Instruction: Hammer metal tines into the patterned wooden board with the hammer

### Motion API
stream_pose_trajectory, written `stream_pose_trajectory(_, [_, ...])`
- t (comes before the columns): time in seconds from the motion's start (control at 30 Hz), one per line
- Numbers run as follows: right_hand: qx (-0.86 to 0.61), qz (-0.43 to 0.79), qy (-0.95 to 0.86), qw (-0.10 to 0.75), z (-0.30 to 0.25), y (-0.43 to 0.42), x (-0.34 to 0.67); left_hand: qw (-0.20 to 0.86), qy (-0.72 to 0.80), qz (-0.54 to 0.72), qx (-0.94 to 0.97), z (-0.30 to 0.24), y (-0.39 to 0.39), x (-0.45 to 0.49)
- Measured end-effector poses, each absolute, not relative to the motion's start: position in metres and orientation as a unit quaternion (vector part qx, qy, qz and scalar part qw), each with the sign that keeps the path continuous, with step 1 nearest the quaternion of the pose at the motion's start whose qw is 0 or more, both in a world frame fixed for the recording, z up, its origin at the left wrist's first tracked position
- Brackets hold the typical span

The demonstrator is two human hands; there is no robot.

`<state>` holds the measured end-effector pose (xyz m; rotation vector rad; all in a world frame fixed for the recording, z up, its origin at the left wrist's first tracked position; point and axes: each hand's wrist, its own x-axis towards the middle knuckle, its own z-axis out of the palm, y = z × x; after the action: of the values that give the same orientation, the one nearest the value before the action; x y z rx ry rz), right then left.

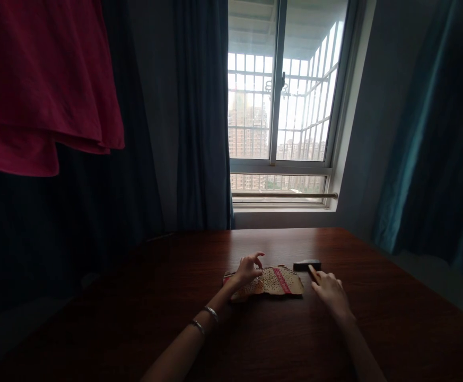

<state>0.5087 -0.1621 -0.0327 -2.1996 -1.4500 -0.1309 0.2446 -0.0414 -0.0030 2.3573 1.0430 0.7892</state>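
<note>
- Hammer [306, 265]: probably head-heavy, right hand [330, 292] wrapped firmly round its handle [314, 274], the proper hold!
- Cardboard [273, 281]: likely light, bendy.
- Left hand [249, 269] curls above; can't tell if pinching.

Hammer handle [314, 274] — partly hidden, pink cloth [48, 79] — cropped

The brown table [267, 334] bears dotted cardboard [271, 282] — and, seemingly, a hammer head [303, 266].
</note>
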Motion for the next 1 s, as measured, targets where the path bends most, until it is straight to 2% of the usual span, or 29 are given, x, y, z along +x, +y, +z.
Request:
stream_pose_trajectory(0.17, [-0.841, -0.023, -0.52, 0.149, -0.041, -0.192, 0.52, 0.223, 0.381, 0.287, 0.85, -0.003, -0.041, 0.245])
stream_pose_trajectory(0.4, [-0.834, -0.012, -0.537, 0.127, -0.044, -0.189, 0.516, 0.222, 0.39, 0.29, 0.846, -0.005, -0.04, 0.246])
stream_pose_trajectory(0.47, [-0.831, -0.012, -0.535, 0.152, -0.048, -0.186, 0.521, 0.225, 0.391, 0.29, 0.844, -0.004, -0.042, 0.246])
stream_pose_trajectory(0.57, [-0.815, 0.025, -0.528, 0.238, -0.049, -0.183, 0.526, 0.229, 0.389, 0.294, 0.842, -0.002, -0.044, 0.245])
stream_pose_trajectory(0.63, [-0.789, 0.098, -0.517, 0.318, -0.042, -0.182, 0.524, 0.229, 0.386, 0.296, 0.843, -0.002, -0.044, 0.245])
stream_pose_trajectory(0.77, [-0.686, 0.319, -0.451, 0.474, -0.009, -0.187, 0.505, 0.225, 0.388, 0.296, 0.843, -0.004, -0.042, 0.246])
stream_pose_trajectory(0.83, [-0.63, 0.385, -0.455, 0.498, 0.009, -0.194, 0.492, 0.224, 0.39, 0.297, 0.842, -0.005, -0.042, 0.246])
stream_pose_trajectory(1.0, [-0.549, 0.476, -0.494, 0.478, 0.035, -0.209, 0.459, 0.235, 0.39, 0.3, 0.838, -0.004, -0.042, 0.244])
